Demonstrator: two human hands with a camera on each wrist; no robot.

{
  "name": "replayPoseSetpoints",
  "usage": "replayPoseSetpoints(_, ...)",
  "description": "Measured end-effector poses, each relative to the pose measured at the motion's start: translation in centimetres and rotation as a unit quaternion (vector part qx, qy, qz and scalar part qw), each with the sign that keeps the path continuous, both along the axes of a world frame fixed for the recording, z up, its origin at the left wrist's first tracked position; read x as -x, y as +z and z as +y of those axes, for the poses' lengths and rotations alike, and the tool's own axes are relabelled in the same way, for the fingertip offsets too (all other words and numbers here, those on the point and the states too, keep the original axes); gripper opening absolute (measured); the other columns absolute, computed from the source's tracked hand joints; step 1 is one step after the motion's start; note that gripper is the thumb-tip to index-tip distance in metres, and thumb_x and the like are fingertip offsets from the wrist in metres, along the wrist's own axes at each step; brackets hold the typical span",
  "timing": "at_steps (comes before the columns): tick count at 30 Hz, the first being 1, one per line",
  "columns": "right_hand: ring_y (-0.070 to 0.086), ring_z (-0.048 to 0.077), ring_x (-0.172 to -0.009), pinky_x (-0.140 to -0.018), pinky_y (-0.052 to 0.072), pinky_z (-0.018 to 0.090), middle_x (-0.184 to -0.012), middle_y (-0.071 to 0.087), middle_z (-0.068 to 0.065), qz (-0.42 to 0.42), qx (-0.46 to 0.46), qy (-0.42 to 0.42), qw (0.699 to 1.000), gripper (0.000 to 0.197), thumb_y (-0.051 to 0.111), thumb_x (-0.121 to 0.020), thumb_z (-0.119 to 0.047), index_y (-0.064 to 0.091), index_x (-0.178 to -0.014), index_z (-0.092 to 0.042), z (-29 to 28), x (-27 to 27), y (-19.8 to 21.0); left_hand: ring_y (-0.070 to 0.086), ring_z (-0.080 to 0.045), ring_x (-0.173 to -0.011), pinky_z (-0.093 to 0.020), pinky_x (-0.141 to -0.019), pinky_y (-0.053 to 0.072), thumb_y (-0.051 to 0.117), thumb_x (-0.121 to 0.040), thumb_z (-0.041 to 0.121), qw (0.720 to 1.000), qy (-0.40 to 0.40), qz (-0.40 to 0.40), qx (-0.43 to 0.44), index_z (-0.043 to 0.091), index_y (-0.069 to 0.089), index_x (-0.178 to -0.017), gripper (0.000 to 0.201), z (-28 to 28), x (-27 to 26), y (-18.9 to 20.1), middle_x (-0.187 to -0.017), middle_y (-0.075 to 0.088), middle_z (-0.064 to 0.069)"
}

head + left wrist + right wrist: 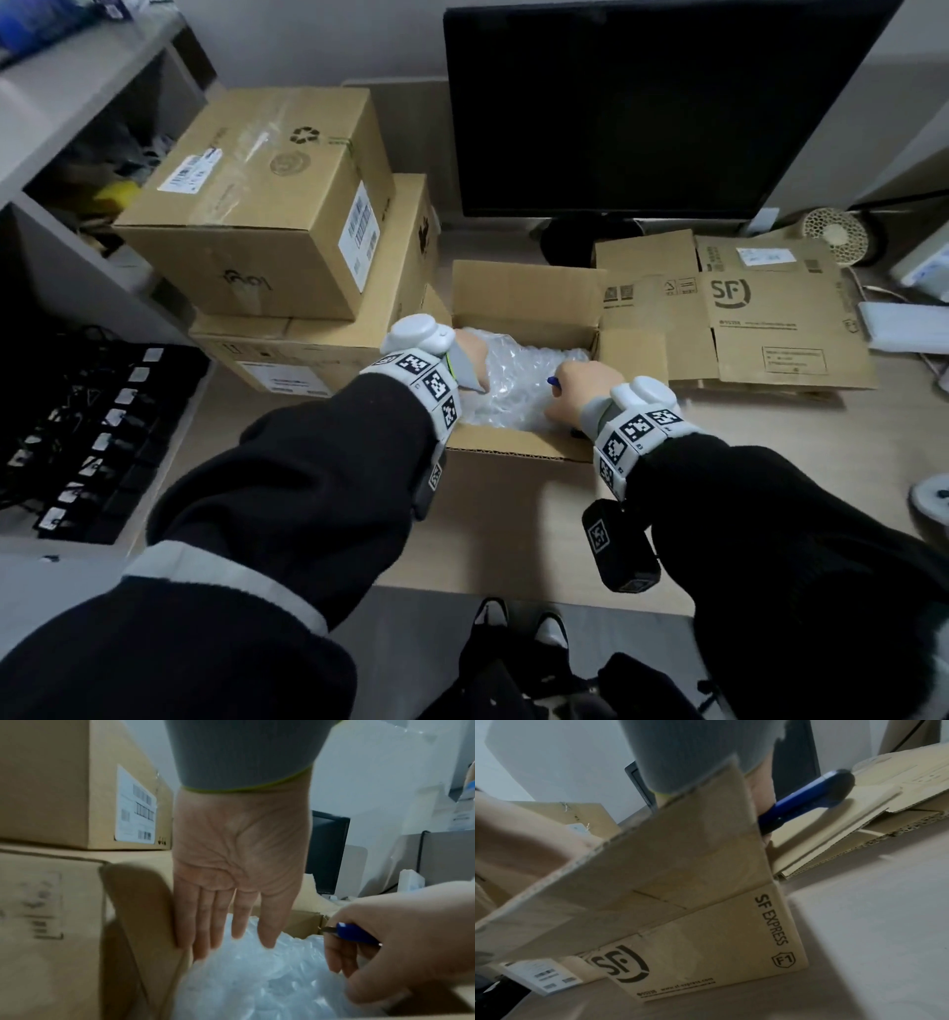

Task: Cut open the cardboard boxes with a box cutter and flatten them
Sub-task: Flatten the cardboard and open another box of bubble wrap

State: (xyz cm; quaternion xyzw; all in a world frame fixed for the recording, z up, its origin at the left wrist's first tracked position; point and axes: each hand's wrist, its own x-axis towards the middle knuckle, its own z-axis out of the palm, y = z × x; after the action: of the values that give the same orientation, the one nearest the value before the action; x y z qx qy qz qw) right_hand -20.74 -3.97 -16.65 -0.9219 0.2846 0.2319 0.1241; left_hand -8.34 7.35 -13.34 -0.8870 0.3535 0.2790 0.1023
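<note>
both hands inside open box, flaps up, bubble wrap underneath.

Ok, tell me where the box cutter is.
In the right hand, gripped over the bubble wrap inside the open box; the left wrist view shows the box cutter clearest.

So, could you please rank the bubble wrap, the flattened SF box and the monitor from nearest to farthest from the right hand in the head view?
1. Bubble wrap: beneath the right hand, inside the open box.
2. Flattened SF box: to its right, on the desk.
3. Monitor: at the back.
</note>
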Motion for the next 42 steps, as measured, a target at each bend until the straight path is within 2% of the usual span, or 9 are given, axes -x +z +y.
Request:
replayPoseSetpoints(8,0.053,0.024,-0.081,-0.068,0.041,0.028,-0.101,0.057,0.007,-0.015,-0.031,0.006,0.999,0.015,0.06,-0.085,-0.021,0.047,-0.08,-0.016,-1.4,-0.2,0.6,0.046,-0.037,-0.125,-0.043,-0.103,0.036,0.076,-0.078,0.039,0.973,0.205,0.071,0.078,0.005,0.021,-0.146,0.094,-1.7,0.6,-3.4,-0.138,0.045,-0.02)
replayPoseSetpoints(16,0.051,0.024,-0.092,-0.075,0.035,0.026,-0.103,0.049,0.005,-0.133,-0.076,-0.066,0.986,0.044,0.071,-0.079,-0.028,0.05,-0.114,-0.015,-3.0,0.7,-0.7,0.049,-0.035,-0.107,-0.038,-0.088,0.037,0.066,-0.057,0.08,0.99,0.136,0.02,-0.023,0.012,0.008,-0.141,0.123,-1.2,-0.4,-4.0,-0.103,0.044,-0.017)
replayPoseSetpoints(19,0.055,0.027,-0.101,-0.077,0.039,0.027,-0.112,0.054,0.008,-0.154,-0.089,-0.079,0.981,0.049,0.065,-0.078,-0.017,0.048,-0.124,-0.015,-3.2,0.8,-0.7,0.046,-0.037,-0.109,-0.041,-0.085,0.035,0.067,-0.058,0.078,0.988,0.145,0.04,-0.037,0.014,-0.001,-0.145,0.128,-1.5,-0.7,-3.6,-0.111,0.042,-0.022)
replayPoseSetpoints(22,0.056,0.026,-0.101,-0.076,0.041,0.026,-0.111,0.058,0.008,-0.161,-0.107,-0.101,0.976,0.052,0.067,-0.077,-0.015,0.049,-0.126,-0.015,-3.5,0.8,-0.5,0.034,-0.043,-0.129,-0.047,-0.106,0.031,0.069,-0.067,0.07,0.981,0.176,0.087,-0.005,0.005,-0.013,-0.146,0.13,-1.8,-0.8,-4.0,-0.141,0.025,-0.025)
replayPoseSetpoints(29,0.056,0.024,-0.083,-0.066,0.04,0.028,-0.089,0.056,0.001,-0.138,-0.133,-0.133,0.972,0.045,0.079,-0.067,-0.03,0.051,-0.1,-0.016,-2.3,-0.3,-1.4,0.024,-0.036,-0.139,-0.046,-0.11,0.031,0.08,-0.066,0.052,0.958,0.188,0.212,0.054,0.009,-0.027,-0.145,0.139,-1.8,-1.0,-4.8,-0.157,-0.002,-0.015)
replayPoseSetpoints(32,0.057,0.025,-0.077,-0.064,0.044,0.03,-0.084,0.063,0.004,-0.145,-0.132,-0.141,0.97,0.038,0.075,-0.066,-0.03,0.056,-0.094,-0.011,-2.4,-0.3,-1.4,0.021,-0.034,-0.141,-0.044,-0.112,0.027,0.083,-0.064,0.046,0.948,0.179,0.247,0.087,0.015,-0.022,-0.148,0.138,-1.8,-0.3,-4.9,-0.155,0.006,-0.016)
replayPoseSetpoints(35,0.062,0.025,-0.082,-0.075,0.052,0.033,-0.089,0.067,0.004,-0.147,-0.153,-0.143,0.967,0.034,0.069,-0.07,-0.027,0.059,-0.099,-0.013,-2.5,-0.2,-1.4,0.02,-0.034,-0.141,-0.048,-0.113,0.026,0.083,-0.048,0.06,0.949,0.154,0.272,0.04,0.023,-0.035,-0.141,0.155,-1.6,-0.3,-5.1,-0.157,0.0,-0.012)
replayPoseSetpoints(38,0.063,0.022,-0.089,-0.084,0.051,0.032,-0.096,0.068,0.002,-0.154,-0.173,-0.152,0.961,0.031,0.063,-0.077,-0.024,0.06,-0.107,-0.016,-2.5,0.0,-1.1,0.036,-0.035,-0.132,-0.047,-0.108,0.034,0.083,-0.062,0.05,0.95,0.155,0.265,0.056,0.025,-0.035,-0.141,0.144,-1.3,-0.3,-5.3,-0.155,0.008,-0.013)
replayPoseSetpoints(42,0.058,0.019,-0.082,-0.071,0.045,0.025,-0.081,0.062,-0.004,-0.161,-0.174,-0.16,0.958,0.011,0.057,-0.082,-0.024,0.061,-0.092,-0.023,-2.5,0.2,-0.9,0.046,-0.032,-0.122,-0.039,-0.101,0.042,0.081,-0.071,0.033,0.942,0.166,0.262,0.128,0.019,-0.024,-0.145,0.13,-1.1,-0.1,-5.4,-0.145,0.028,-0.017)
